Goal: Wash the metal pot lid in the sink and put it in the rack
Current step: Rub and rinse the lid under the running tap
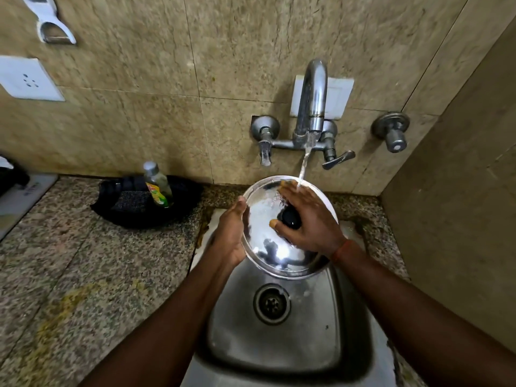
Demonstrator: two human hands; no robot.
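Note:
A round metal pot lid (268, 244) with a black knob (291, 217) is held tilted over the steel sink (279, 344). My left hand (230, 236) grips its left rim. My right hand (307, 219) lies flat across the top of the lid beside the knob, fingers spread toward the far rim. Water runs from the wall tap (311, 101) onto my right fingers and the lid's far edge. No rack is in view.
A black tray (184, 208) on the granite counter holds a dish soap bottle (157, 185) and a dark scrub pad (131, 202). A tiled wall stands behind, a side wall at right. The sink drain (271, 303) is uncovered. A wall socket (26, 79) sits at the left.

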